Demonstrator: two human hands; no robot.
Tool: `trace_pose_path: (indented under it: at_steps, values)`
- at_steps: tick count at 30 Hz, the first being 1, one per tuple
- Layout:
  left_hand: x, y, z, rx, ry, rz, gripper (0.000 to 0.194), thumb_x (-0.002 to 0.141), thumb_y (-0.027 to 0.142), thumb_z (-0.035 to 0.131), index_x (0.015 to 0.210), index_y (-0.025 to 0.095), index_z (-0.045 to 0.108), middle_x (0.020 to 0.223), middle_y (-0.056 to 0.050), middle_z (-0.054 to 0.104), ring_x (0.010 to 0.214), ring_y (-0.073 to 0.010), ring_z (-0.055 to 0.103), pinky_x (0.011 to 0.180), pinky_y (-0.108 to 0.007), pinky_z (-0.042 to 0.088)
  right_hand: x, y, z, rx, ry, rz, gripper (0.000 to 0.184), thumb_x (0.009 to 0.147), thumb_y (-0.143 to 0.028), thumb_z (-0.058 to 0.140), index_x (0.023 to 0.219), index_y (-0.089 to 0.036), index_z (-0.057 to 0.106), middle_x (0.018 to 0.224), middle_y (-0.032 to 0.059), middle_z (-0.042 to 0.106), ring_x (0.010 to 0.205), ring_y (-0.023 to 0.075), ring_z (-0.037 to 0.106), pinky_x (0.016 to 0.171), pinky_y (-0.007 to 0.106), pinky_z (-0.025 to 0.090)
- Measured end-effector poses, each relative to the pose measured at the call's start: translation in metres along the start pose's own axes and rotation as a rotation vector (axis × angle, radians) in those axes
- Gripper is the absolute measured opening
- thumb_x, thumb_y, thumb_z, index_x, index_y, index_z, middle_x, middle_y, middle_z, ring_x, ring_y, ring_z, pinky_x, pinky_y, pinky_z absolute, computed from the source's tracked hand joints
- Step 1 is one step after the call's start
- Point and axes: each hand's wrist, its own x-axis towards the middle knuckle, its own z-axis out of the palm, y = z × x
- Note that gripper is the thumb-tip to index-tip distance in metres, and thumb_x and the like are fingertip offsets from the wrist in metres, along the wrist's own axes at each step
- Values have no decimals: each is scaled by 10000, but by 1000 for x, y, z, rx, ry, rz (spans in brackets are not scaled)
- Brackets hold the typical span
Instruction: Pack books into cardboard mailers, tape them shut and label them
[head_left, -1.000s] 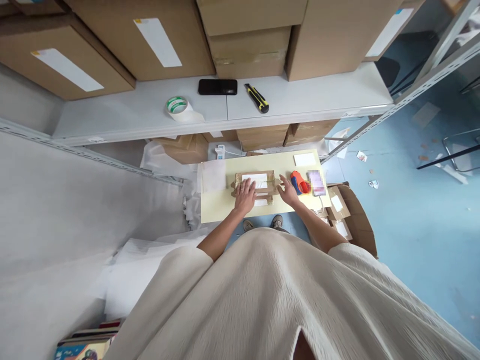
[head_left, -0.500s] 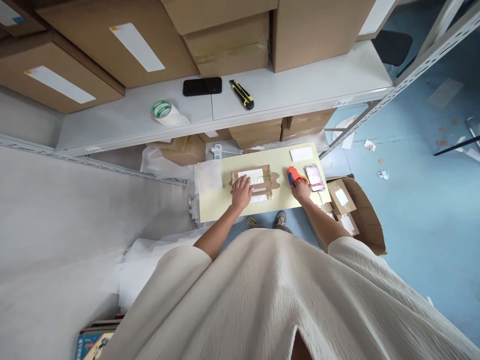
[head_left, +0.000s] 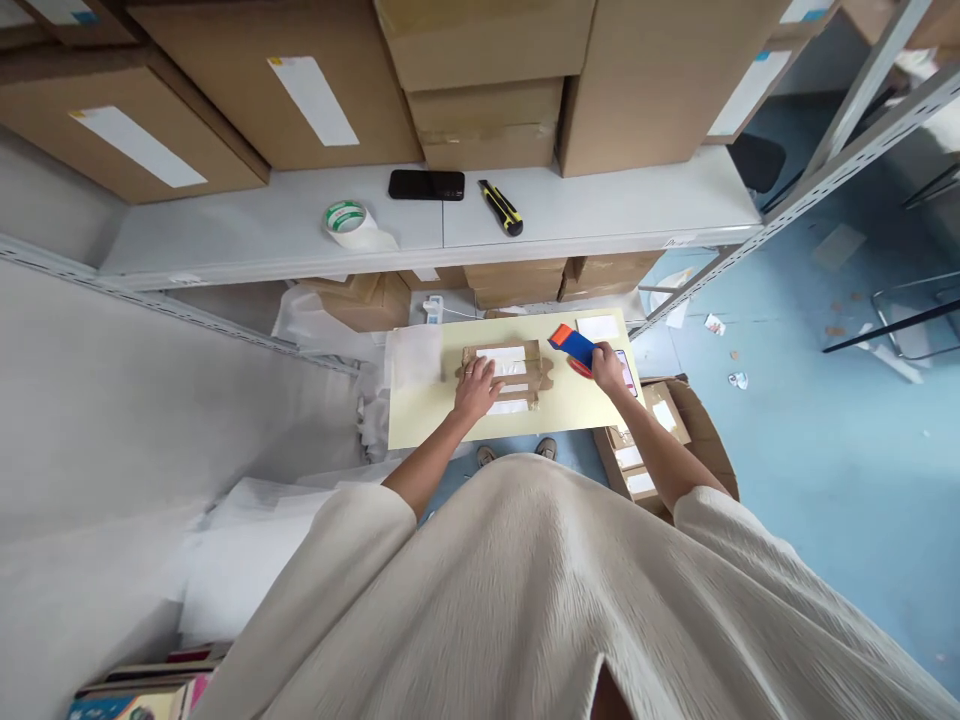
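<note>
On the pale yellow table (head_left: 420,415), my left hand (head_left: 475,390) rests with spread fingers on flat cardboard packages (head_left: 533,352) that carry white labels and tape. My right hand (head_left: 609,370) grips an orange and blue tape dispenser (head_left: 574,345), its orange front end pointing left and raised toward the packages. Partly behind that hand lies a phone with a lit screen (head_left: 627,372). A white paper pad (head_left: 598,327) sits at the table's far right corner.
Beyond the table stands a shelf (head_left: 285,235) bearing cardboard boxes (head_left: 495,125), a tape roll (head_left: 349,220), a black phone (head_left: 426,185) and a box cutter (head_left: 501,208). An open carton (head_left: 709,440) of small parcels stands at right. White foam sheets (head_left: 251,540) lie left.
My right hand has lifted the tape dispenser and turned it so its blue side shows. My left hand stays on the packages. The view has shifted slightly.
</note>
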Motion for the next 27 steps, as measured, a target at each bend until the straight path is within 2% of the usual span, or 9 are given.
trace_pose_path:
  at_steps: [4, 8, 11, 14, 17, 22, 25, 27]
  values:
    - [-4, 0, 3, -19, 44, -7, 566, 1034, 417, 722, 1578, 257, 711, 1705, -200, 584, 1680, -464, 405, 1424, -688, 211, 13, -47, 3, 111, -148, -83, 493, 1061, -553, 341, 1141, -236, 710, 1037, 121, 763, 987, 324, 688, 896, 438, 585]
    - [-10, 1, 8, -13, 63, -44, 556, 1046, 390, 693, 1593, 290, 705, 1780, -186, 519, 1732, -480, 323, 1408, -744, 144, 16, -88, 28, 136, -305, -191, 491, 1044, -602, 375, 1090, -232, 694, 955, 85, 708, 928, 286, 650, 822, 397, 590]
    - [-13, -1, 12, -43, 56, -46, 582, 1060, 375, 641, 1635, 284, 657, 1821, -181, 474, 1769, -461, 258, 1410, -752, 115, 14, -105, 42, 77, -383, -250, 493, 1038, -678, 452, 1134, -250, 677, 957, 62, 704, 931, 275, 647, 834, 395, 594]
    - [-15, -5, 15, -92, 74, -57, 588, 1086, 360, 581, 1660, 235, 604, 1815, -205, 475, 1761, -422, 297, 1419, -720, 136, 9, -107, 47, -34, -441, -307, 569, 935, -775, 674, 1188, -267, 635, 1015, 46, 729, 940, 263, 654, 875, 401, 587]
    - [-14, -7, 13, -140, 94, -86, 571, 1096, 295, 531, 1658, 207, 578, 1788, -213, 508, 1725, -376, 386, 1430, -661, 171, 6, -102, 43, -153, -425, -370, 687, 782, -765, 852, 1182, -270, 595, 1096, 58, 744, 966, 265, 657, 904, 413, 571]
    - [-7, 2, -2, -196, 111, -230, 537, 1062, 187, 516, 1578, 261, 644, 1702, -153, 626, 1633, -335, 526, 1399, -591, 286, 6, -93, 36, -228, -411, -380, 650, 748, -667, 903, 1137, -263, 574, 1136, 80, 731, 989, 278, 663, 875, 403, 555]
    - [5, 10, -19, -265, 182, -291, 422, 1069, 214, 567, 1460, 277, 713, 1600, -139, 708, 1537, -348, 614, 1341, -570, 371, 4, -89, 35, -205, -414, -348, 655, 739, -627, 930, 1136, -257, 564, 1166, 98, 723, 994, 285, 660, 845, 392, 543]
    - [18, 15, -30, -389, 230, -299, 320, 1078, 279, 624, 1376, 270, 740, 1470, -135, 776, 1411, -340, 699, 1268, -526, 459, 3, -87, 34, -179, -413, -340, 661, 731, -609, 943, 1133, -254, 558, 1171, 102, 720, 985, 282, 654, 830, 385, 534]
